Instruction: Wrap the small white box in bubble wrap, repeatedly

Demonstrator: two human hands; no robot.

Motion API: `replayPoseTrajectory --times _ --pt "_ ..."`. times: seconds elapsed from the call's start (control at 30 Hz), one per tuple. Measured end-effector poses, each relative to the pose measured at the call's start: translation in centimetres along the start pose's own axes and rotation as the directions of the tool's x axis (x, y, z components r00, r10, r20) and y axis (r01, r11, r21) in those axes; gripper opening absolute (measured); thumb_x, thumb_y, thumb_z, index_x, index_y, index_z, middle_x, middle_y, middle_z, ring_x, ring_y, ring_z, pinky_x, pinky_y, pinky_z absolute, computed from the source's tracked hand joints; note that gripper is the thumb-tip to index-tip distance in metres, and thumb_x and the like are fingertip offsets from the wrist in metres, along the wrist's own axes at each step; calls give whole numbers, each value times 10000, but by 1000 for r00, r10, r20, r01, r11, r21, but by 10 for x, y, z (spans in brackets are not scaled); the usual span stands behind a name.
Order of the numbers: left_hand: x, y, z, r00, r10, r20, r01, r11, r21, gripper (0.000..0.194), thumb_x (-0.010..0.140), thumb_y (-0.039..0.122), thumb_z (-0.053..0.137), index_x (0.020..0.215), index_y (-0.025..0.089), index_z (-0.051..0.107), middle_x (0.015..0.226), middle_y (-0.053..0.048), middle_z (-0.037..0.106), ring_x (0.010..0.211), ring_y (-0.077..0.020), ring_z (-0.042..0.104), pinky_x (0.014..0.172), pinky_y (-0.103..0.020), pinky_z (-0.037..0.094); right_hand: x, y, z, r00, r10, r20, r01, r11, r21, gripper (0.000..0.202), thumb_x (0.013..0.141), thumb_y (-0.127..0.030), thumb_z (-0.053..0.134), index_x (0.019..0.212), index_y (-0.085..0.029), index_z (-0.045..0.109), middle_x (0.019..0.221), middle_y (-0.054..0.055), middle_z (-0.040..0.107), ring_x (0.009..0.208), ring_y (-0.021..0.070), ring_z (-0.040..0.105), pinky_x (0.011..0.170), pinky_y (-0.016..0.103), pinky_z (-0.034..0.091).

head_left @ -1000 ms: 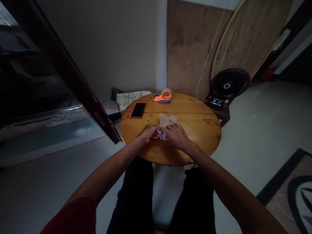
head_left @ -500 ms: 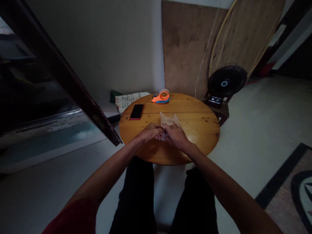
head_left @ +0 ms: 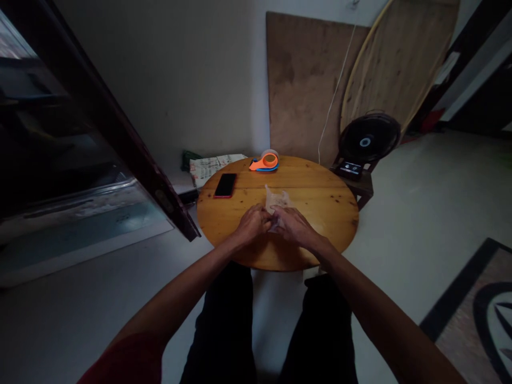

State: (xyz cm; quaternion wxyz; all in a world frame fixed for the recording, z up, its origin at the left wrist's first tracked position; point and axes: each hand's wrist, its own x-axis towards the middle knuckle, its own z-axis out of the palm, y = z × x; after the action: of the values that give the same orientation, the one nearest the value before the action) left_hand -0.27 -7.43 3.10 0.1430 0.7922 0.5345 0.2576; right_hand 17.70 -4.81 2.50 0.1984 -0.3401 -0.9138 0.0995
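Note:
A crumpled, see-through plastic bag (head_left: pixel 279 199) lies near the middle of the round wooden table (head_left: pixel 328 213). My left hand (head_left: pixel 255 222) is closed on the bag's near left part, fingers curled. Close against it, my right hand (head_left: pixel 293 224) pinches the bag from the right, thumb and fingers together. The hands nearly meet, and the part of the bag between and under them is mostly hidden. Whether anything is inside the bag, I cannot tell.
An orange and blue tape dispenser (head_left: pixel 266 161) stands at the table's far edge. A phone (head_left: pixel 225 185) with a red edge lies to the left. Behind the table's right side is a black fan (head_left: pixel 365 141). A dark door frame (head_left: pixel 160 194) rises at the left.
Both hands have shifted slightly right and the left fingers are curled in more. The bag's far end looks narrower and more bunched. My view has tilted slightly.

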Motion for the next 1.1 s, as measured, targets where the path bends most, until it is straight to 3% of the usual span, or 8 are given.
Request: replayPoseTrajectory --times 0.1,0.2,0.3,0.4,0.57,0.7,0.83,1.1 --pt "0 0 3 997 75 -8 -74 996 53 205 851 188 549 883 183 752 994 -87 685 973 -207 607 899 -308 455 -4 4 -2 1000 17 -22 -14 993 115 564 753 -111 581 1308 -155 490 1145 106 682 1055 232 625 914 354 462" --pt "0 -3 10 994 108 -7 -107 989 104 213 871 175 519 846 172 731 1032 -81 697 1010 -203 612 954 -321 458 -14 14 -7 988 85 -127 -58 978 200 516 748 -142 575 1261 -177 537 1211 113 656 1105 248 611 949 394 467" --pt "-1 -6 14 993 113 -14 -110 986 126 207 873 173 512 842 163 716 1060 -91 699 1030 -205 620 979 -334 463 -29 27 -12 945 203 -255 -148 964 220 375 770 -197 569 1142 -194 609 1155 104 665 1060 249 616 938 419 479" --pt "-2 -6 14 993 116 -4 -115 986 118 212 880 173 494 857 166 705 1052 -89 704 1049 -208 622 984 -341 473 -44 37 -12 885 362 -294 -294 923 250 290 792 -279 578 1062 -186 628 1079 104 664 944 235 631 810 389 518" --pt "-4 -5 13 995 102 6 -102 991 88 228 888 170 468 866 176 694 1120 -78 696 1071 -200 622 983 -339 482 -56 37 -3 799 588 -125 -492 759 427 467 771 -431 649 1153 -169 583 1076 115 659 860 209 644 737 348 520" --pt "-5 -5 12 994 108 1 -108 991 76 217 888 171 468 850 174 682 1100 -80 699 1058 -201 627 974 -339 483 -48 34 1 744 668 -23 -578 661 479 607 774 -456 661 1264 -126 519 1040 129 667 896 214 645 774 335 506" --pt "-6 -5 12 994 108 -6 -108 992 72 203 885 159 468 847 175 667 1052 -83 698 1060 -200 623 965 -329 480 -34 37 4 702 711 -21 -648 651 396 628 781 -425 665 1305 -126 492 978 100 672 822 188 638 699 282 479" --pt "-7 -2 10 989 151 -1 -150 984 95 195 883 141 458 841 168 646 1050 -95 687 1065 -207 605 984 -345 462 -17 35 12 665 747 -10 -721 645 253 635 737 -357 701 1301 -157 491 879 52 691 688 158 603 564 232 406"
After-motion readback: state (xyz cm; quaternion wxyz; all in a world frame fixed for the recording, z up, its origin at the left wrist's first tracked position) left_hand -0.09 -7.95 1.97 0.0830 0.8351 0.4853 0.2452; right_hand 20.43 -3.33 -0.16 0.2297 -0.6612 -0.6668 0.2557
